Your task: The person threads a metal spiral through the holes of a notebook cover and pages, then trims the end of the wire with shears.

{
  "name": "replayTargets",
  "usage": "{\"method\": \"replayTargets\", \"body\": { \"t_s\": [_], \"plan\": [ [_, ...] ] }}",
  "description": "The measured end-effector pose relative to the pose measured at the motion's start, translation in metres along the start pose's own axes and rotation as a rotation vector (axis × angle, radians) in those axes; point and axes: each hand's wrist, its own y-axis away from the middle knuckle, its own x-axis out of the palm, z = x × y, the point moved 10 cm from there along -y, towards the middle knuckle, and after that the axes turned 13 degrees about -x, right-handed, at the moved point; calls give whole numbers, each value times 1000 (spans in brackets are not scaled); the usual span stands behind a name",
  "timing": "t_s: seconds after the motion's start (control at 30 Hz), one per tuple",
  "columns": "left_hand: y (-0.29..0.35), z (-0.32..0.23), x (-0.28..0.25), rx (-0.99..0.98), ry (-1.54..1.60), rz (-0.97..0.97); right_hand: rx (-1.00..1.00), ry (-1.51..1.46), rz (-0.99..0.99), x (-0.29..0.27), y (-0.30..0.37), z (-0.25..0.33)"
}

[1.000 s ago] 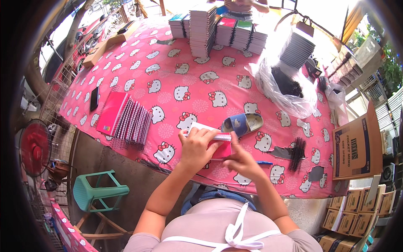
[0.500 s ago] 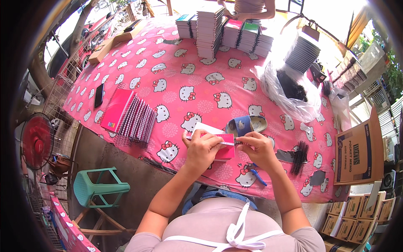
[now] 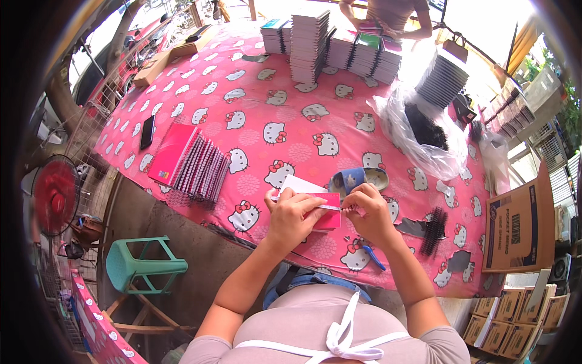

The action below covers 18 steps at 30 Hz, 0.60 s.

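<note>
My left hand (image 3: pixel 292 213) presses down on a small pink-covered notebook (image 3: pixel 331 219) near the table's front edge, thumb and fingers closed around its top. A white page or cover (image 3: pixel 301 184) sticks out beyond it. At the notebook's right end, my right hand (image 3: pixel 371 211) is closed in a pinch; what its fingertips hold is too small to make out. Just beyond that hand sits a blue slipper-shaped object (image 3: pixel 350 179). Blue-handled pliers (image 3: pixel 374 258) lie on the cloth, nearer to me. Black spiral binding coils (image 3: pixel 434 232) lie to the right.
Pink spiral notebooks (image 3: pixel 176 159) are stacked at left, by a phone (image 3: pixel 147 132). A plastic bag (image 3: pixel 394 124) of black coils is at right, near an open carton (image 3: pixel 515 224). Notebook piles (image 3: pixel 306 51) stand at the back before another person (image 3: pixel 397 18). A green stool (image 3: pixel 142 258) stands below left.
My right hand has shifted slightly, its fingers more curled at the notebook's end. My left hand keeps its place. The person across the table has moved right, hands now over the notebook piles.
</note>
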Motion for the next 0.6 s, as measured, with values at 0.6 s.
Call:
{"method": "replayTargets", "body": {
  "t_s": [0.6],
  "plan": [
    [5,0,1,90,26,-56,390,-168,125,4,27,-108]
  ]
}}
